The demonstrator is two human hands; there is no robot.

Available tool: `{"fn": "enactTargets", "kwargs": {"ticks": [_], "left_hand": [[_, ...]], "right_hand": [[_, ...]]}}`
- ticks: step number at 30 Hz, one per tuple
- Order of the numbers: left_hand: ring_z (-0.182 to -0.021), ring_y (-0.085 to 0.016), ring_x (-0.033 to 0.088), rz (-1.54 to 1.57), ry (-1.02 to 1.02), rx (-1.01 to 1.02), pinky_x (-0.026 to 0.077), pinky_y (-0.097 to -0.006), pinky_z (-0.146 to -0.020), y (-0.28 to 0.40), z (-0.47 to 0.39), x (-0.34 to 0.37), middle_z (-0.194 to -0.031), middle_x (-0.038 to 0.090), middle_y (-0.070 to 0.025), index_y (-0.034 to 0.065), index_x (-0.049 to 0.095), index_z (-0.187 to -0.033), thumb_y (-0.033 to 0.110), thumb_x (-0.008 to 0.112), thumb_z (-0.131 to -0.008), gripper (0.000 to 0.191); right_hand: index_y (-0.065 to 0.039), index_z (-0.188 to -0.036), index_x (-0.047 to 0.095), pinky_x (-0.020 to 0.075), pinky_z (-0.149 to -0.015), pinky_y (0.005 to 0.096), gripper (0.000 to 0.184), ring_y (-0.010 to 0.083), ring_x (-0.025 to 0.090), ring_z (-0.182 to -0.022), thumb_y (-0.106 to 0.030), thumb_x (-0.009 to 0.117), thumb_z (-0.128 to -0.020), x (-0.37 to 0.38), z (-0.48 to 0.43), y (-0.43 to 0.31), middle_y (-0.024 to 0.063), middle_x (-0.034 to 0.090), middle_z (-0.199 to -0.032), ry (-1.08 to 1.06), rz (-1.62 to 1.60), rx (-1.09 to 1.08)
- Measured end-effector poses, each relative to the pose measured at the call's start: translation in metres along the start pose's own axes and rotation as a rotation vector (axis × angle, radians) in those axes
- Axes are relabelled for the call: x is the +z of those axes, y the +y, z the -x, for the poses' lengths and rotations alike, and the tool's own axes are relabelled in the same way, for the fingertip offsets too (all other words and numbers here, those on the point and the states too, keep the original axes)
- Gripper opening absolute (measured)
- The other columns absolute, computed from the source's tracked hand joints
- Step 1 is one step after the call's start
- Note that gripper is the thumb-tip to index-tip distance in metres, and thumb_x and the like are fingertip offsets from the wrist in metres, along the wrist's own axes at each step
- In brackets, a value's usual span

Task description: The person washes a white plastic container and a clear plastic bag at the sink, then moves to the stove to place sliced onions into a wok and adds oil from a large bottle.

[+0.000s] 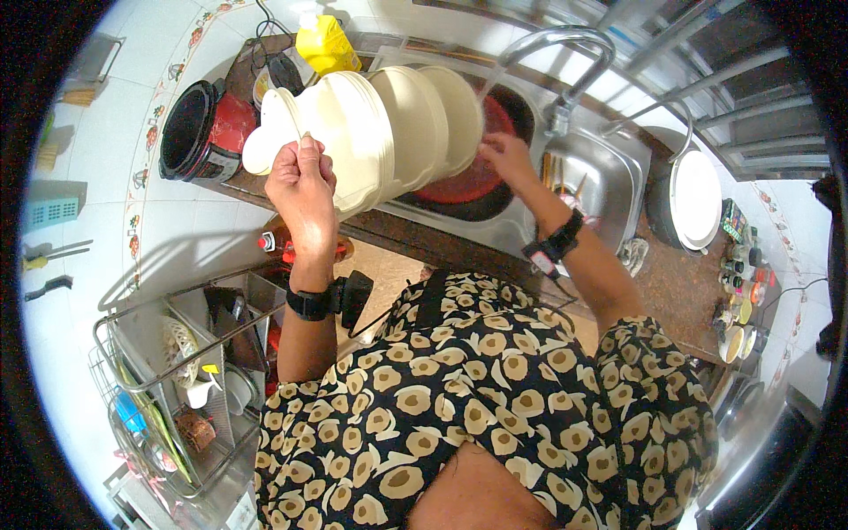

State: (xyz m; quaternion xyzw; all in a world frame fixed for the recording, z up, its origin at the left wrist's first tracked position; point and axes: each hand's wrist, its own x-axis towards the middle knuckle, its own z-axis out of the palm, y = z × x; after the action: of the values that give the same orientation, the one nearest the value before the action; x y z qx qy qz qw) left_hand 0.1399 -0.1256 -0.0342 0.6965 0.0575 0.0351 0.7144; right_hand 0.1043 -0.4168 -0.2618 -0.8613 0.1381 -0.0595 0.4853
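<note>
A cream plastic rack with several rounded, plate-like tiers (348, 119) is tilted over the left part of the sink. My left hand (303, 169) grips its near left end, thumb on the rim. At its right end, my right hand (507, 156) is raised beside the last tier, fingers bent and somewhat blurred; whether they touch it is unclear. Beneath lies a red basin (497, 119) within a dark round one. A thin stream of water falls from the chrome faucet (563, 40) near the rack's right end.
Left on the counter are a red-and-black pot (228, 136) and a yellow bottle (328, 46). The right sink bowl (599, 172) holds chopsticks. Further right stand a white lid (695, 199) and several spice jars (735, 281). A wire rack (212, 344) stands at lower left.
</note>
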Motion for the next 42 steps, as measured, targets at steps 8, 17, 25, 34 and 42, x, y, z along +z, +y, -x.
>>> {"fn": "enactTargets", "kwargs": {"ticks": [8, 17, 25, 34, 42], "left_hand": [[-0.050, -0.002, 0.037, -0.011, -0.091, 0.015, 0.028, -0.0182, -0.044, -0.003, 0.001, 0.000, -0.060, 0.047, 0.0043, 0.0056, 0.058, -0.080, 0.019, 0.056, -0.099, 0.023], [-0.050, -0.003, 0.039, -0.084, -0.205, 0.036, 0.029, -0.0188, -0.045, -0.013, -0.009, 0.004, -0.061, 0.049, 0.0040, 0.0043, 0.058, -0.080, 0.017, 0.057, -0.097, 0.021], [-0.050, -0.003, 0.040, -0.187, -0.219, 0.069, 0.030, -0.0198, -0.044, -0.015, -0.047, 0.023, -0.060, 0.050, 0.0031, 0.0039, 0.058, -0.077, 0.017, 0.056, -0.096, 0.023], [-0.048, -0.004, 0.043, -0.208, -0.298, 0.087, 0.031, -0.0205, -0.044, -0.029, -0.094, 0.040, -0.059, 0.052, 0.0019, 0.0013, 0.061, -0.075, 0.017, 0.060, -0.094, 0.024], [-0.050, -0.004, 0.044, -0.191, -0.376, 0.125, 0.034, -0.0211, -0.045, -0.047, -0.136, 0.046, -0.059, 0.053, 0.0017, 0.0000, 0.063, -0.077, 0.019, 0.060, -0.092, 0.024]], "right_hand": [[0.000, -0.114, 0.062, 0.0501, -0.075, 0.0277, 0.036, 0.0148, 0.063, -0.083, -0.025, 0.068, -0.088, -0.017, 0.014, -0.013, 0.0065, 0.068, -0.097, -0.051, -0.353, 0.278], [-0.001, -0.109, 0.060, 0.0493, -0.074, 0.0307, 0.031, 0.0175, 0.060, -0.085, -0.018, 0.069, -0.085, -0.041, 0.014, -0.031, 0.0082, 0.064, -0.098, 0.026, -0.588, 0.384], [0.001, -0.105, 0.058, 0.0492, -0.076, 0.0311, 0.026, 0.0177, 0.060, -0.084, -0.010, 0.068, -0.083, -0.053, 0.013, -0.038, 0.0092, 0.063, -0.093, 0.117, -0.586, 0.389], [0.004, -0.110, 0.056, 0.0525, -0.080, 0.0345, 0.033, 0.0238, 0.063, -0.089, -0.004, 0.066, -0.080, -0.041, 0.019, -0.024, 0.0138, 0.064, -0.103, 0.194, -0.778, 0.391], [0.004, -0.108, 0.057, 0.0531, -0.076, 0.0358, 0.034, 0.0233, 0.063, -0.085, -0.002, 0.067, -0.076, -0.032, 0.010, -0.019, 0.0136, 0.065, -0.095, 0.371, -0.751, 0.363]]}}
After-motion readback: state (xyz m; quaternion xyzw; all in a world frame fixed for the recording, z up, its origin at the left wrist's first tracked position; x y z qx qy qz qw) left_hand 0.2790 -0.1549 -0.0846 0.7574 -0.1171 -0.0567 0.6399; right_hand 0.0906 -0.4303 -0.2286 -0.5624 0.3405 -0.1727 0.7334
